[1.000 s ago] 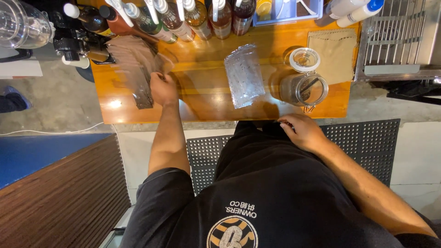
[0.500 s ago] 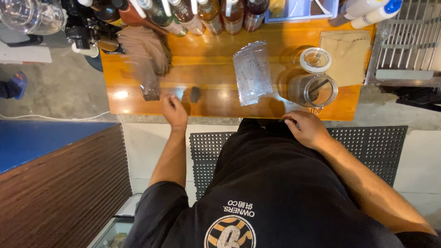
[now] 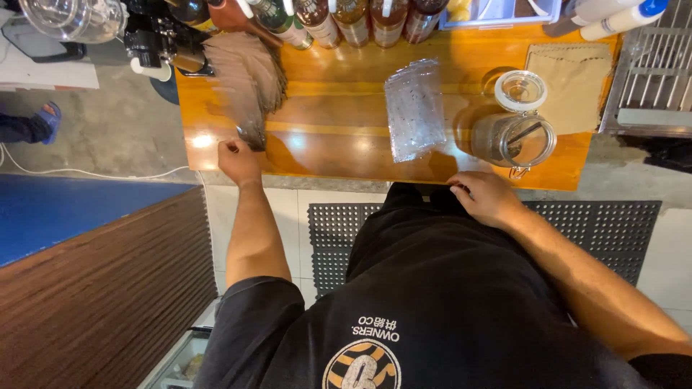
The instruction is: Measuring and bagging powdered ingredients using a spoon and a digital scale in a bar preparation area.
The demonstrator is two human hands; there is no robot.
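Note:
My left hand (image 3: 238, 162) is closed into a fist at the near tip of a fanned stack of brown paper bags (image 3: 245, 79), at the left end of the orange wooden counter (image 3: 339, 148). The stack's near end is blurred, and the fingers seem to pinch it. My right hand (image 3: 486, 198) rests at the counter's front edge against my black shirt, with its fingers curled and nothing seen in them. A stack of clear plastic bags (image 3: 414, 108) lies between the hands. A glass clip-top jar (image 3: 515, 137) stands just beyond the right hand, its lid flipped open.
Bottles (image 3: 353, 14) line the counter's back edge, with a glass jug (image 3: 72, 18) at the far left. A brown cloth (image 3: 573, 83) and a metal rack (image 3: 652, 65) are at the right. A black rubber mat (image 3: 324, 238) lies underfoot, beside a wooden panel (image 3: 101, 302). Another person's blue sandal (image 3: 47, 119) shows on the left.
My left hand pulled back from the brown stack to the counter's front, then returned to the stack's near tip. The right hand has stayed at the counter edge.

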